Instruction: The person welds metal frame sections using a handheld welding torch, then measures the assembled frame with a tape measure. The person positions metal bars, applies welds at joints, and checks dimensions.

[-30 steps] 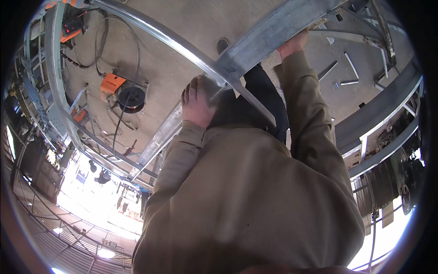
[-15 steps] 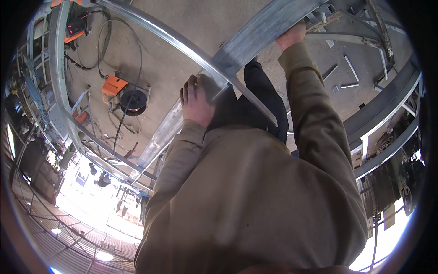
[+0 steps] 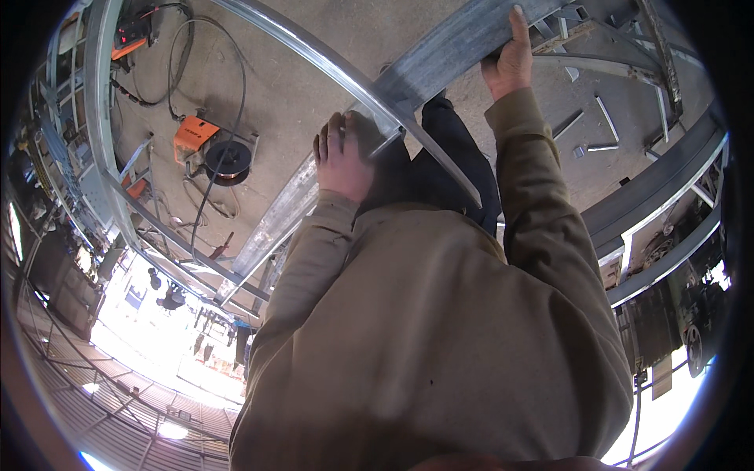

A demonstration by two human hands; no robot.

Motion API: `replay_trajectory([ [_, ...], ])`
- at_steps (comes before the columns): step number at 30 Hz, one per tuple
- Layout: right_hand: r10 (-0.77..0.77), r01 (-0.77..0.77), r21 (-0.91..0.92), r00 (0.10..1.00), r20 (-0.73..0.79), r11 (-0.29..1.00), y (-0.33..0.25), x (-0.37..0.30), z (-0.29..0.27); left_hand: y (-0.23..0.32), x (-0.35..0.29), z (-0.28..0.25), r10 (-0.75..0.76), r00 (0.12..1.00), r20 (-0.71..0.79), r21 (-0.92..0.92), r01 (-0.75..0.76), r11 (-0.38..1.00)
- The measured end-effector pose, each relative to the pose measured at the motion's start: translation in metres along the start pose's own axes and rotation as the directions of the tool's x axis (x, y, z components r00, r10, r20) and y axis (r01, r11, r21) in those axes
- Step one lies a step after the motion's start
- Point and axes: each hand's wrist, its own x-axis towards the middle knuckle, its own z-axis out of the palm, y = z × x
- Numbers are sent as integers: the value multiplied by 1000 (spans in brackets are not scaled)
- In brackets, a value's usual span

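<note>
A wide grey metal beam (image 3: 459, 49) runs diagonally from the upper right toward the lower left. My right hand (image 3: 510, 64) grips its near edge, thumb on the upper face and fingers hidden underneath. Stretched out and slightly apart, the fingers of my left hand (image 3: 344, 163) lie on the beam's lower-left stretch, close to where a narrower shiny metal rail (image 3: 314, 49) crosses over it. That rail slants past my dark trousers (image 3: 459, 145), its near end beside my leg.
An orange wire feeder (image 3: 194, 139) with a black wire spool (image 3: 228, 163) and looping cable sits on the floor at left. Behind it is an orange machine (image 3: 132, 35). Metal offcuts (image 3: 605, 118) lie at right, near curved-looking dark beams (image 3: 660, 184). Metal frames stand on both sides.
My right thumb has come up onto the beam's upper face; before, more of that hand was under the edge. My left hand stays on the metal. The view has shifted slightly.
</note>
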Motion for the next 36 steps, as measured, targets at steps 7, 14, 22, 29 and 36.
replay_trajectory([
  [7,25,-25,11,999,25,1000,4,8,-14,1,0,-1,8,1000,-25,-37,-9,999],
  [14,88,-88,-29,996,2,996,2,8,-18,0,1,2,6,999,-50,-72,-9,997],
  [22,187,-204,-430,979,-83,879,4,-27,-28,4,-12,-3,-8,996,-94,9,9,1000],
  [29,494,-291,-675,860,125,678,41,-133,-59,15,-24,-13,-130,988,-87,-277,102,956],
  [36,499,-167,-807,849,175,567,45,-150,-46,19,-28,-17,-156,984,-88,-354,116,928],
])
